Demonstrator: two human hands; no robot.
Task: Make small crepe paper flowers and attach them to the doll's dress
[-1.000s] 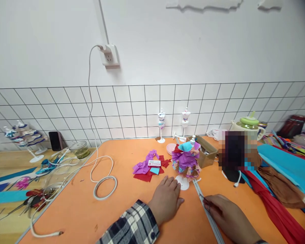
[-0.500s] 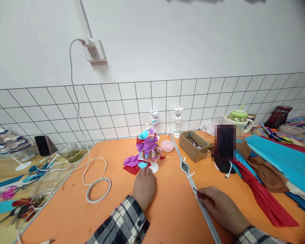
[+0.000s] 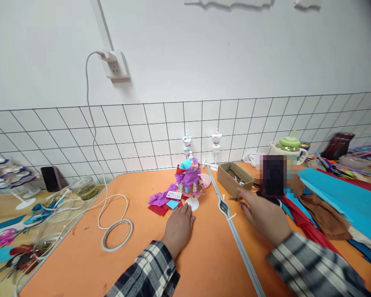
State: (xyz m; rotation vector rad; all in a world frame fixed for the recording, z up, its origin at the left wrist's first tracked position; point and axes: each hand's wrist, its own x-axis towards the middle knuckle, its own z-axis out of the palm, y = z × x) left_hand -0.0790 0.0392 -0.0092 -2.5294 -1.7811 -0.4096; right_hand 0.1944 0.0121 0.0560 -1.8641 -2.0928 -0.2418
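My left hand [image 3: 179,227] lies flat on the orange mat, fingers stretched out, their tips at the round white base of a miniature dress form [image 3: 190,177]. That form wears a layered purple dress with blue and red pieces. Purple and red fabric scraps [image 3: 158,199] lie left of it, with a small white-and-red packet [image 3: 174,195] on top. My right hand [image 3: 267,216] is raised just in front of a small cardboard box [image 3: 230,185]. Its fingers are pinched around something small and dark, too blurred to name. Small pieces lie inside the box.
A grey strip [image 3: 243,251] with a dark oval piece runs down the mat between my hands. A tape roll [image 3: 117,235] and white cable lie left. Two miniature dress forms [image 3: 216,144] stand at the wall. Fabric strips [image 3: 336,194] and a teapot [image 3: 289,148] are at right.
My right hand has moved from beside the grey strip up and away to the front of the cardboard box. The dressed form has shifted slightly right, uncovering the packet; my left hand stays by its base.
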